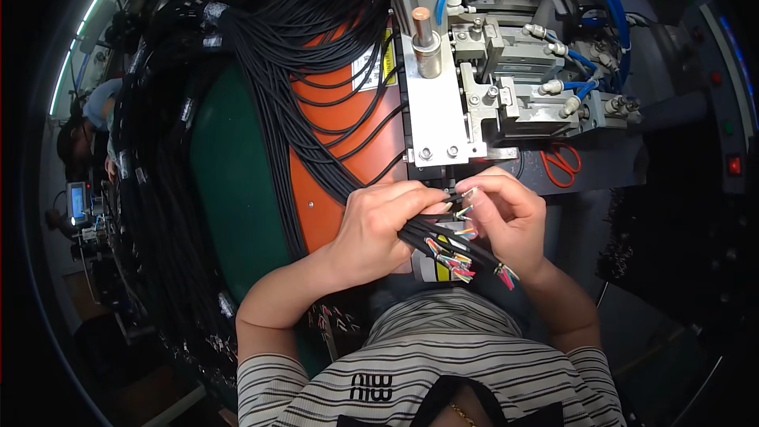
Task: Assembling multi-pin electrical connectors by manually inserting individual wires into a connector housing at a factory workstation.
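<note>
My left hand [378,225] is closed around a bundle of black cables [431,231]. Their stripped ends fan out to the right and toward me, showing thin coloured wires [452,259] in red, yellow, blue, green and white. Thumb and fingers of my right hand [510,221] pinch the end of one cable at the far side of the bundle. Just beyond both hands stands a metal pneumatic machine [435,111] with a flat silver plate and a copper-topped post. Under the bundle, a white and yellow round object [431,269] is partly hidden.
More black cables [269,87] run across an orange panel [316,213] beside a green surface [229,158]. Red-handled scissors [561,166] lie right of the machine. Blue air hoses [609,0] loop at the back right. Thick cable coils [150,190] hang at left; another person [99,107] is beyond.
</note>
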`<state>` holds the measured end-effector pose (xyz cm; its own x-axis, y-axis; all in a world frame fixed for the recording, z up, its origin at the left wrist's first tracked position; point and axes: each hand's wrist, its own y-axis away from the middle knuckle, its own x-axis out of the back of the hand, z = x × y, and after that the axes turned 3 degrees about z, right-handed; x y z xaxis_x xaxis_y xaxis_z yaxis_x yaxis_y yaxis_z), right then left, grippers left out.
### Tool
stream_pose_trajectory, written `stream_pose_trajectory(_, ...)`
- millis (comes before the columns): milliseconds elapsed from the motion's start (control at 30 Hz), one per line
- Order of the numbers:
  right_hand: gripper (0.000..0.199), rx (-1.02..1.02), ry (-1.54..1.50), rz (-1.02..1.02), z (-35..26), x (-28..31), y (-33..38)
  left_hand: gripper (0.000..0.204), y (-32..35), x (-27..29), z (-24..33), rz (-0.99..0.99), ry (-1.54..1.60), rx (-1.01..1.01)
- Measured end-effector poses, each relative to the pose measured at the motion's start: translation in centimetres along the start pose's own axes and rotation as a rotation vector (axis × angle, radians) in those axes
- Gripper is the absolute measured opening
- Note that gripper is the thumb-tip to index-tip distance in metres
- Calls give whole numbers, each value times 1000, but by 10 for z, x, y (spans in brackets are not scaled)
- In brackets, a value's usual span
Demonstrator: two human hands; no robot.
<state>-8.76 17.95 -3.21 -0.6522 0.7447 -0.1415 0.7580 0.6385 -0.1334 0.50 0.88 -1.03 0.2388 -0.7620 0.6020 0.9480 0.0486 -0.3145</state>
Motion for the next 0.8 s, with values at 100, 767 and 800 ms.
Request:
stream_pose_trajectory(100, 17, -394, -303, -55, -3, 7, -5, 25, -1, 1, -3, 13, -98, -103)
stream_pose_trajectory(767, 29, 127, 187, -9, 3, 6, 4, 19, -1, -9, 4, 53, -128, -116)
stream_pose_trajectory(800, 30, -68, -64, -65, 6, 11, 2, 23, -1, -8, 3, 44, -127, -110)
